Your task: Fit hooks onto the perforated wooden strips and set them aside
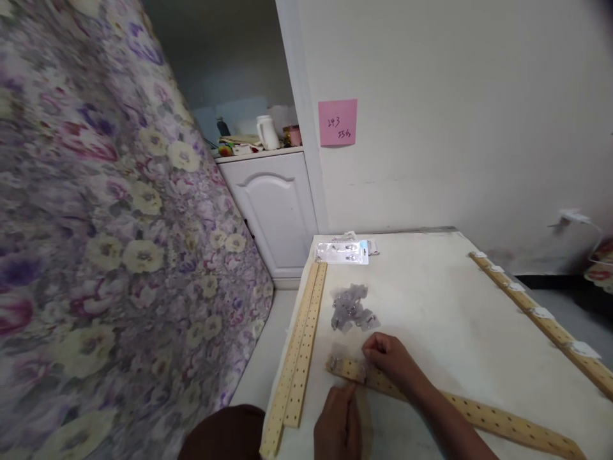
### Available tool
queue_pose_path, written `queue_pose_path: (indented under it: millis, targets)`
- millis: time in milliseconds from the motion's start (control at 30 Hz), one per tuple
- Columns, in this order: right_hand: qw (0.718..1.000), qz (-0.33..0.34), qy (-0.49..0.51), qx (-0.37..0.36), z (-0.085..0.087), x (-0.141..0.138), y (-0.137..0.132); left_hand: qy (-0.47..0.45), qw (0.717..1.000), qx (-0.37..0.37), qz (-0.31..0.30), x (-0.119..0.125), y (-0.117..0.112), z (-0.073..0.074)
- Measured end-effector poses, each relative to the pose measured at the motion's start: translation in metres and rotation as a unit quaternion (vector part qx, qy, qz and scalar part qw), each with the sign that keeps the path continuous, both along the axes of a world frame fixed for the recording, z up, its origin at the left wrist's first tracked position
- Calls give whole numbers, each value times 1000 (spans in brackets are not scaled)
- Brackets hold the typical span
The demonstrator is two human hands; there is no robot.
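A wooden strip with rows of holes (502, 418) lies slantwise across the near part of the table. Small clear plastic packets (342, 358) rest on its left end. My right hand (390, 361) is above the strip beside these packets, thumb and fingers pinched together; what is between them is too small to tell. On the near side of the strip, my left hand (338, 421) has its fingers closed, their tips by the strip's edge, and anything in them is hidden. Farther back lies a pile of small clear packets (352, 306) with metallic bits inside.
Two more holed strips (301, 358) lie along the table's left edge. Another strip (546, 316) with white pieces on it runs along the right edge. A flat clear package (342, 252) is at the back. A floral curtain (119, 223) hangs at left.
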State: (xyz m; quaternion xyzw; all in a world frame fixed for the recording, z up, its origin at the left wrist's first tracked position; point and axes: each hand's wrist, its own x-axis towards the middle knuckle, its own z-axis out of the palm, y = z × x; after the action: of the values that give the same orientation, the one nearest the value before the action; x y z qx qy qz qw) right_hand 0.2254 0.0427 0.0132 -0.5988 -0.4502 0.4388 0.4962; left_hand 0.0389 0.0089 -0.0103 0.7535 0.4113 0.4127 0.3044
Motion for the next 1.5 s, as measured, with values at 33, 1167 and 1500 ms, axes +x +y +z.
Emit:
queue_pose_path:
  millis: [33,1167,1500]
  targets:
    - [1000,-2,-4,-2,-1,0,0,7,1000,4,-1,-1,0,-3]
    - [998,-28,-58,3,-9,1,-1,179,980,81,17,4,5,1]
    - [997,-30,-69,1,-8,0,-1,241,964,108,18,14,16,17]
